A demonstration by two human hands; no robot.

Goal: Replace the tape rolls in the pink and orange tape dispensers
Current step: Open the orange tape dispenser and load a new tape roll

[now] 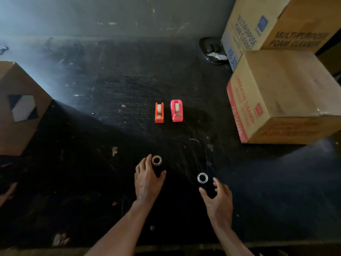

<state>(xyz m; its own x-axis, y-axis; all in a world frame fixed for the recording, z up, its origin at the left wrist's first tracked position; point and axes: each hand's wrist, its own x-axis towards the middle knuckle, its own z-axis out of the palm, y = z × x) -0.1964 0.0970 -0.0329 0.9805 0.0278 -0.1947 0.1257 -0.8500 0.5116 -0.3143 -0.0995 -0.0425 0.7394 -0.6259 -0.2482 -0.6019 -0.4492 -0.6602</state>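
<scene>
An orange tape dispenser (159, 113) and a pink tape dispenser (177, 110) stand side by side on the dark table, each with a pale roll in it. Nearer to me lie two loose tape rolls. My left hand (147, 179) rests on the table with its fingers spread; its fingertips touch the left tape roll (156, 160), which has a yellowish rim. My right hand (217, 198) is open, fingers curled around empty space just below the right tape roll (202, 178), a white ring, without gripping it.
Stacked cardboard boxes (282, 93) fill the right side, one more box (18, 108) stands at the left edge. A dark round object with crumpled paper (212, 51) lies at the back beside the boxes. The table (92, 163) is black and scratched.
</scene>
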